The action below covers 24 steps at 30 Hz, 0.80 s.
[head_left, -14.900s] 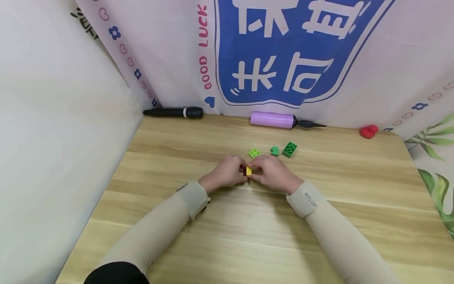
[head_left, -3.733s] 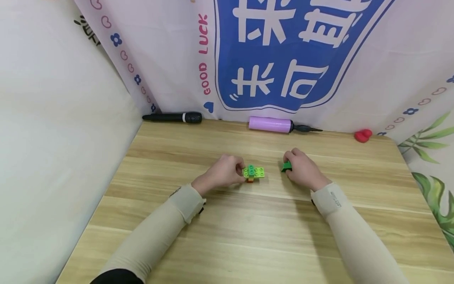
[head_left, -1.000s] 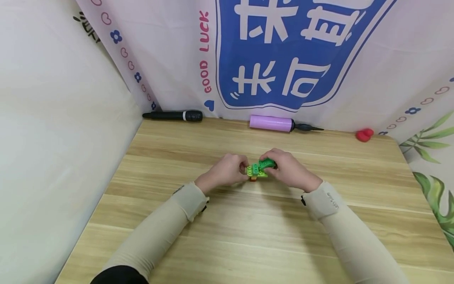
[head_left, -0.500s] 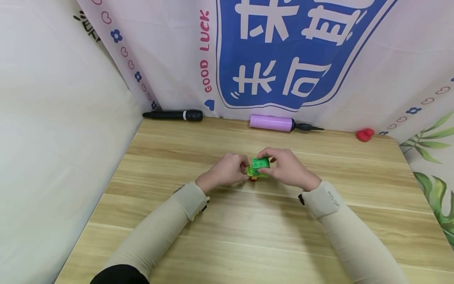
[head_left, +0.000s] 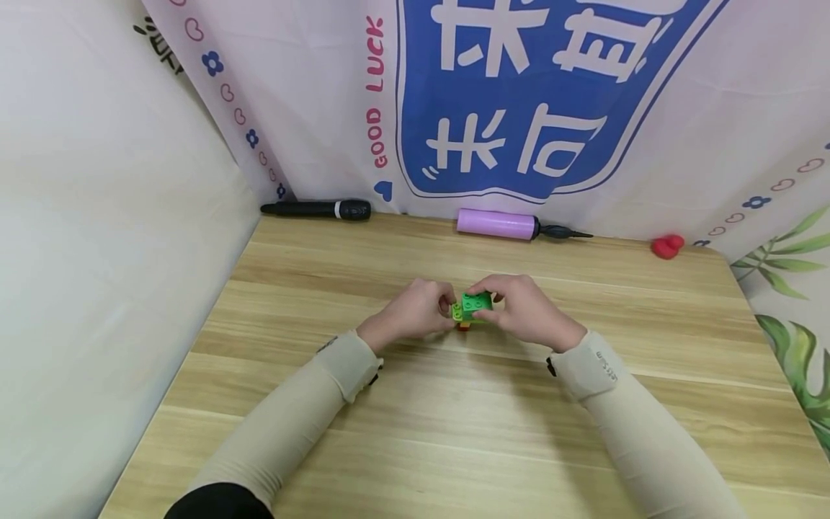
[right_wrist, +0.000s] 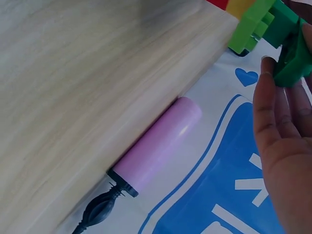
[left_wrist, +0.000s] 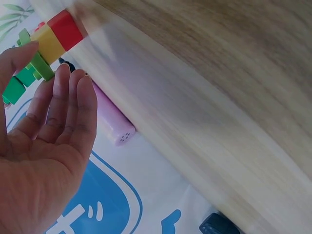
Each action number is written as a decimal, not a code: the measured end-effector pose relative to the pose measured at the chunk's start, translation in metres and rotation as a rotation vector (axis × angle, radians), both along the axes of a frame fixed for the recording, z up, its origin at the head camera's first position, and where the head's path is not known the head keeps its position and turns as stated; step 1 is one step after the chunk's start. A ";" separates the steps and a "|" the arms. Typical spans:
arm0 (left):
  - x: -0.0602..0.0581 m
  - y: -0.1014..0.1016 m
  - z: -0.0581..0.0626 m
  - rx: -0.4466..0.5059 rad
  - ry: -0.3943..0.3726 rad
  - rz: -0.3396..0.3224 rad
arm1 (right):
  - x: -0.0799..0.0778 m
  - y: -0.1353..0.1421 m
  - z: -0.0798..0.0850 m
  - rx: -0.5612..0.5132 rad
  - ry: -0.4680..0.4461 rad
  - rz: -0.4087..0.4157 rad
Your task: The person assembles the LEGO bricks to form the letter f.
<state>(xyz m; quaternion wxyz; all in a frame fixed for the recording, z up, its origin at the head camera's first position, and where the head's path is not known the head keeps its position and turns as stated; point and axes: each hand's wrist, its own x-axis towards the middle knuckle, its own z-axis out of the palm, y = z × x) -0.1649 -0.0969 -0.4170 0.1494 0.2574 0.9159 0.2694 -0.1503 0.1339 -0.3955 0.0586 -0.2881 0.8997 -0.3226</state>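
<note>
A small stack of toy building bricks stands between my hands, with a red brick [left_wrist: 67, 30] lowest and a yellow brick [left_wrist: 48, 44] on it. Above these lies a lime-green plate [head_left: 457, 312], which my left hand [head_left: 415, 311] pinches by its left end between thumb and fingertips. A small green brick [right_wrist: 281, 22] sits on the plate. My right hand [head_left: 527, 311] holds a larger green brick [head_left: 476, 303] with a curved underside between thumb and fingers, at the top of the small brick. In the right wrist view, this larger brick [right_wrist: 295, 61] looks slightly tilted.
Along the back edge of the wooden table [head_left: 415, 432] lie a black microphone-shaped object [head_left: 318, 210], a purple hand pump [head_left: 496, 223] with a black nozzle, and a small red object [head_left: 667, 246]. A printed cloth [head_left: 311, 108] hangs behind them.
Earlier, the green pieces lay loose beyond the hands; the plate and small brick then joined the stack. Lately my right hand brought the larger green brick leftward, levelling it over the small one.
</note>
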 end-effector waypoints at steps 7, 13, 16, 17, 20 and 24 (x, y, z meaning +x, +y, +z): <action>0.000 0.001 -0.001 0.002 0.006 -0.003 | 0.005 0.002 -0.002 -0.035 -0.003 -0.021; 0.000 0.001 -0.002 0.008 0.007 -0.006 | 0.004 0.002 -0.001 -0.006 0.009 -0.001; 0.000 0.001 -0.001 0.015 0.001 -0.007 | 0.001 0.001 -0.001 0.010 0.004 0.007; 0.000 0.000 -0.001 0.016 -0.002 -0.007 | 0.001 0.001 -0.001 0.014 0.001 0.009; -0.001 -0.001 -0.001 0.015 -0.012 -0.003 | -0.001 -0.001 -0.001 0.028 0.002 0.023; 0.000 -0.002 -0.002 -0.016 -0.010 0.012 | -0.002 -0.005 -0.003 0.040 0.005 0.046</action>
